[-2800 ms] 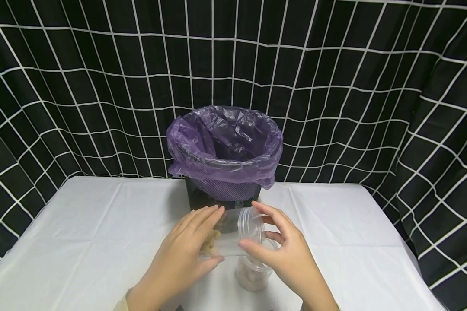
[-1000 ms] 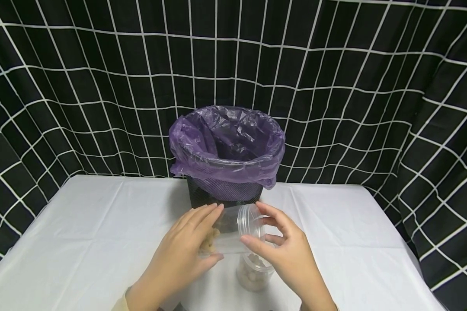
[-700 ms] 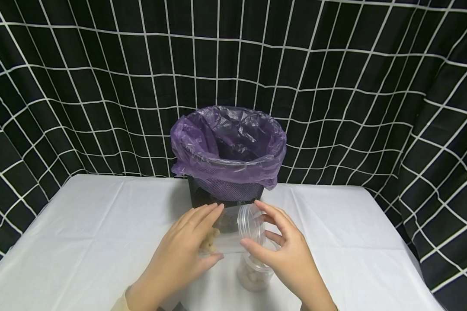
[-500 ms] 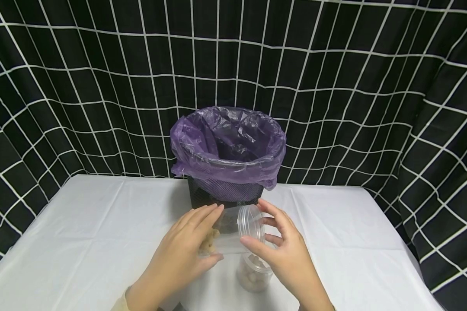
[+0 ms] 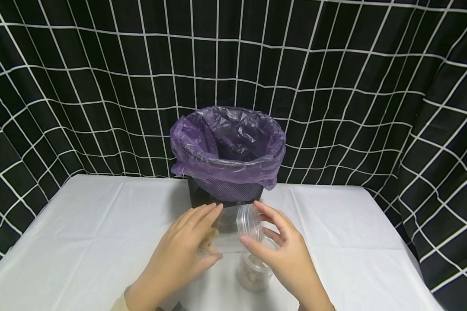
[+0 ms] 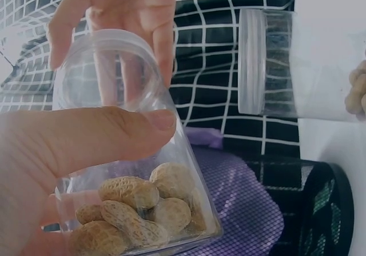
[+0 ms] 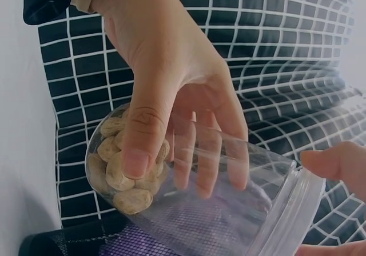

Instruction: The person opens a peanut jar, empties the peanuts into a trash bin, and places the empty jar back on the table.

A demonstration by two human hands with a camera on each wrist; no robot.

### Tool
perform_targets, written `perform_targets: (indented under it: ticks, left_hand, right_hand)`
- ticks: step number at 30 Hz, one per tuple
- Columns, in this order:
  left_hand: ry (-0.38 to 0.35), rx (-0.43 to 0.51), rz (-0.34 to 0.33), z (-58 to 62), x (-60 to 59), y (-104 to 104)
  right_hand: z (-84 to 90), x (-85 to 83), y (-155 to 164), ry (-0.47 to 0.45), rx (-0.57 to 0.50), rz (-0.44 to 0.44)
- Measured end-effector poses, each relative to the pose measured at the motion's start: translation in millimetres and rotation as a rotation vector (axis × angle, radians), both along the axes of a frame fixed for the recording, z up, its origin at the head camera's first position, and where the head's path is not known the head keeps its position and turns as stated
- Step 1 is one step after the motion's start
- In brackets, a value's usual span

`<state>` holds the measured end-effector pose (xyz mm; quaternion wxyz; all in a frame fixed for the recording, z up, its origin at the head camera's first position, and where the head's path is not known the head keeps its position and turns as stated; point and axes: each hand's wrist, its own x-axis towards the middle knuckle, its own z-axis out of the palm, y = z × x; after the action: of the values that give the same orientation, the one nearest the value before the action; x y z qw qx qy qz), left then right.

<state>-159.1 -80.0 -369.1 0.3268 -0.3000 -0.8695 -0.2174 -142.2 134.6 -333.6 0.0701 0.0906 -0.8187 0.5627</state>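
1. While the left hand point(image 5: 179, 255) held a clear plastic jar point(image 5: 229, 233) on its side at lower centre of the head view, fingers and thumb were wrapped round the jar's closed end.
2. The right hand point(image 5: 284, 255) pinched the jar's ribbed lid point(image 5: 250, 222) between thumb and fingertips, at the open end.
3. Step in hand, as I judged it: working the lid loose. The next move would call for a steady turn of the lid while the left hand kept the jar from rolling.
4. Peanuts in shell point(image 6: 131, 207), tan and pitted, lay heaped at the jar's closed end.
5. A second clear jar point(image 5: 253, 272) stood upright on the white tablecloth point(image 5: 81, 242) just below the right hand; its contents looked like more nuts, though the hand hid much of it.
6. Behind, at centre frame, stood a black mesh bin point(image 5: 225, 196) lined with a crinkled purple bag point(image 5: 227, 144).
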Motion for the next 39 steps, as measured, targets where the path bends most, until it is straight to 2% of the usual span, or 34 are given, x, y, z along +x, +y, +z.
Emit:
perform_targets:
  ticks: [3, 10, 20, 29, 34, 39]
  left_hand:
    - [0.001, -0.002, -0.001, 0.1, 0.2, -0.1]
    - [-0.028, 0.002, -0.003, 1.0, 1.5, -0.5]
    - [-0.040, 0.007, -0.002, 2.5, 2.2, -1.4]
    - [-0.060, 0.010, -0.010, 1.8, 1.8, -2.1]
    - [-0.054, 0.015, -0.022, 1.2, 0.8, -2.4]
    - [-0.090, 0.013, -0.033, 2.0, 0.3, -3.2]
  right_hand:
    - [-0.9, 0.5, -1.8, 0.010, -0.004, 0.006]
    - [0.3, 0.7, -3.2, -0.074, 0.038, -0.035]
    - [-0.3, 0.8, -4.1, -0.026, -0.003, 0.000]
    - [-0.9, -0.5, -5.5, -0.079, 0.015, -0.041]
    - [-1.0, -0.5, -5.2, -0.058, -0.001, -0.031]
    - [-0.3, -0.2, -2.8, -0.044, -0.006, -0.016]
